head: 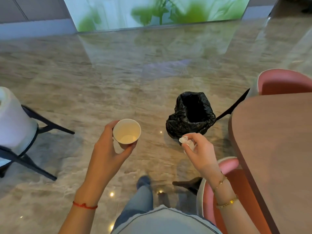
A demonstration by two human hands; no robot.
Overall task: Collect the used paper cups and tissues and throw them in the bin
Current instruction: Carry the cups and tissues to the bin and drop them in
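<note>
My left hand (108,149) grips an empty white paper cup (127,131) upright, thumb and fingers curled round its wall. My right hand (200,149) pinches a crumpled white tissue (187,142) between its fingertips. Just beyond the right hand, on the floor, stands the bin (192,114), lined with a black plastic bag, its mouth open and dark inside. The tissue hangs near the bin's front edge, short of the opening. The cup is held to the left of the bin.
A brown table (276,141) fills the right side, with pink chairs (285,83) behind it and beside my legs. A white chair (15,122) on dark legs stands at the left. Glossy marble floor (118,73) stretches ahead toward a lit green panel.
</note>
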